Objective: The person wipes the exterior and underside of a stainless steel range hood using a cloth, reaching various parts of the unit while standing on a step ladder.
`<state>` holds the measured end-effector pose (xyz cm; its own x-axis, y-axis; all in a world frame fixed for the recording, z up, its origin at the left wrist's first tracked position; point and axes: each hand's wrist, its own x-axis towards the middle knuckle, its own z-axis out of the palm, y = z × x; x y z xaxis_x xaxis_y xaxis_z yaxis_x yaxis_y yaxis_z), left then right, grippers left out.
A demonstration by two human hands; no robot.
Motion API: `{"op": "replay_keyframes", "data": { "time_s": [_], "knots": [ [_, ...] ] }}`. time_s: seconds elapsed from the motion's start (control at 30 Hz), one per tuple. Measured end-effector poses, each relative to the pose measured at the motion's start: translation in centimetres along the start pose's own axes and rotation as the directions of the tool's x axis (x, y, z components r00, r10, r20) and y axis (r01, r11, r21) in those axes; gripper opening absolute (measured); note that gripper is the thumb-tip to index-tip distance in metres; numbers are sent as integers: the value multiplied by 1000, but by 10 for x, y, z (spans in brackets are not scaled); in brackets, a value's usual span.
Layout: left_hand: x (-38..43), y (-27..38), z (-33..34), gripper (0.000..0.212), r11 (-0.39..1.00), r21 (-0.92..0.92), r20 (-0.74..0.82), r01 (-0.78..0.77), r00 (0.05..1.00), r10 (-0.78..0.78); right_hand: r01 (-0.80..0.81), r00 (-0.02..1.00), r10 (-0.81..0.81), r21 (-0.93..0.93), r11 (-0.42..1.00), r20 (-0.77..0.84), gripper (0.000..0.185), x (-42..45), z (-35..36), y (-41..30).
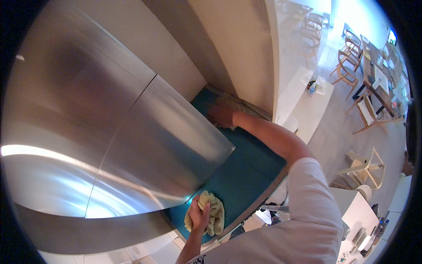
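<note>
My left hand (200,214) grips a bunched yellowish cloth (216,211) at the near left end of a dark teal surface (250,165). My right hand (221,114) reaches to the far corner of that surface, behind the edge of a large brushed-metal panel (158,132). It lies in shadow and is blurred. Some light cloth-like material shows at its near side, though whether the fingers are closed on it is unclear.
A tall wooden panel (244,49) borders the far corner. Beyond it are a white bench-like top (310,109) with a bottle and tissues, wooden chairs (346,72) and a long table (371,69). A white desk (359,214) stands at the lower right.
</note>
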<state>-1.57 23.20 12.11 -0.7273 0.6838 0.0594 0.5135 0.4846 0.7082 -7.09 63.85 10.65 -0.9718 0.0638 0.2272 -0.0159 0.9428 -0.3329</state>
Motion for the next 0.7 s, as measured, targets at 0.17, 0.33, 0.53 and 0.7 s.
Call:
{"op": "replay_keyframes", "data": {
  "time_s": [0.17, 0.33, 0.53, 0.7],
  "knots": [
    [-3, 9, -5, 40, 996, -91, -2, 21, 1000, -21, 157, 975, -104, -275, 949, 197, 38, -131, -57, -69],
    [-2, 8, -3, 37, 985, -153, -2, 81, 997, -83, -34, 968, 39, -25, 999, 247, 41, -195, -71, -92],
    [-35, -10, -48, 35, 559, -778, 62, 287, 920, -387, -686, 727, 653, -187, 703, -211, 39, -194, -39, -109],
    [-130, -59, -149, 37, -10, -993, 114, 120, 914, -389, -640, 756, 642, 64, 766, -124, 19, -148, 31, -230]
  ]
}}
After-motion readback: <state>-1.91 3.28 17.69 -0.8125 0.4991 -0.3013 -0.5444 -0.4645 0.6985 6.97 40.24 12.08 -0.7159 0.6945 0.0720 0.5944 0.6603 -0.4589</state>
